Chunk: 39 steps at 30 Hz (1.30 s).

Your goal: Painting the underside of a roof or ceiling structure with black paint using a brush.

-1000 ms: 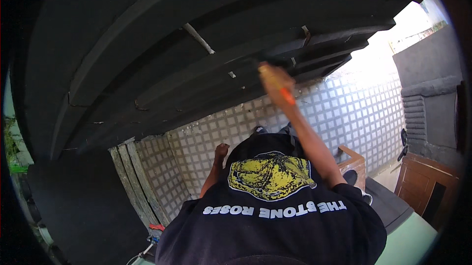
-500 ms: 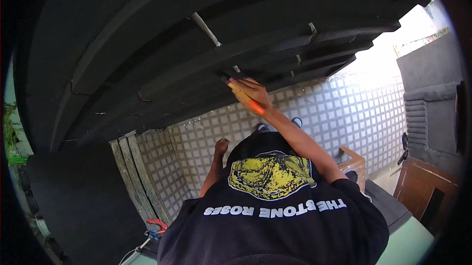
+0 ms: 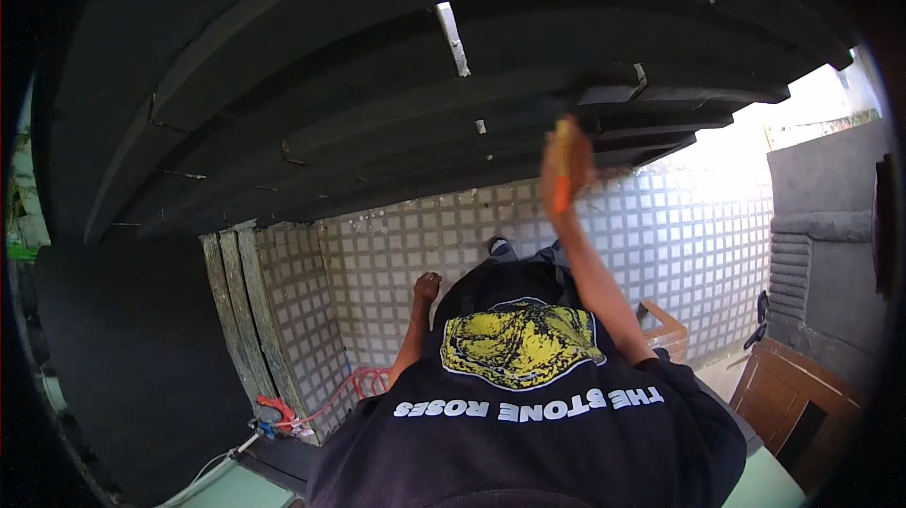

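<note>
My right hand (image 3: 580, 168), smeared by motion, is closed around a paintbrush (image 3: 563, 149) with a yellow and orange handle. The brush head points away from me at the black ridged wall (image 3: 359, 121). Its bristles blur into the dark surface, so contact is hard to make out. Pale uncoated strips show on the wall, among them a long white one (image 3: 453, 39) and a small patch (image 3: 480, 127) left of the brush. Down at my left side hangs my left hand (image 3: 427, 286), fingers curled, with nothing visible in it.
Below the wall lies a checkered tile floor (image 3: 396, 244). Weathered wooden boards (image 3: 241, 310) stand at left beside a red tool (image 3: 274, 409) with a cable and a red hose (image 3: 363, 381). A wooden frame (image 3: 665, 324) and brown door (image 3: 774, 390) are at right.
My right hand has swept the paintbrush to the right along the wall and turned it more upright. The view has shifted slightly, and a red hose now shows. My left hand stays low, curled.
</note>
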Available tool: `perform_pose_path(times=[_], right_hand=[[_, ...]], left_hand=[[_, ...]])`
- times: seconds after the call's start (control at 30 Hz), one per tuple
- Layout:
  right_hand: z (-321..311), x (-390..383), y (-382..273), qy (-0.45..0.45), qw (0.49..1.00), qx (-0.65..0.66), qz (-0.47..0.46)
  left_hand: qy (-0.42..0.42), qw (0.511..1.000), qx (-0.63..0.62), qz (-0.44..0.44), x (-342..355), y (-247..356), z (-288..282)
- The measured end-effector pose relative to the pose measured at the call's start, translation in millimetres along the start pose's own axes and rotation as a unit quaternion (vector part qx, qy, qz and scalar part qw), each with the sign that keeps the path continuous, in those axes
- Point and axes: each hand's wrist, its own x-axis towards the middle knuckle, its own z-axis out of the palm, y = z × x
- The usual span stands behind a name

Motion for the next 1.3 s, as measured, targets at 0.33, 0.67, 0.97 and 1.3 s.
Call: perform_pose_path(times=[0.33, 0.67, 0.97, 1.3], right_hand=[[12.6, 0.9, -17.3, -0.175, 0.969, 0.133, -0.112], [-33.1, 18.7, 52.1, 0.037, 0.996, -0.078, -0.022], [-7.4, 11.1, -11.0, -0.204, 0.978, -0.04, -0.01], [-14.5, 20.5, -3.0, -0.013, 0.999, 0.023, -0.038]], left_hand=[[0.026, 0.99, -0.096, -0.103, 26.0, 44.8, -31.2], [-0.037, 0.992, -0.051, -0.108, 17.4, 26.1, -23.9], [-0.045, 0.998, 0.026, 0.033, 32.1, 11.1, -34.9], [-0.058, 0.995, -0.038, -0.076, 46.7, 43.0, -41.4]])
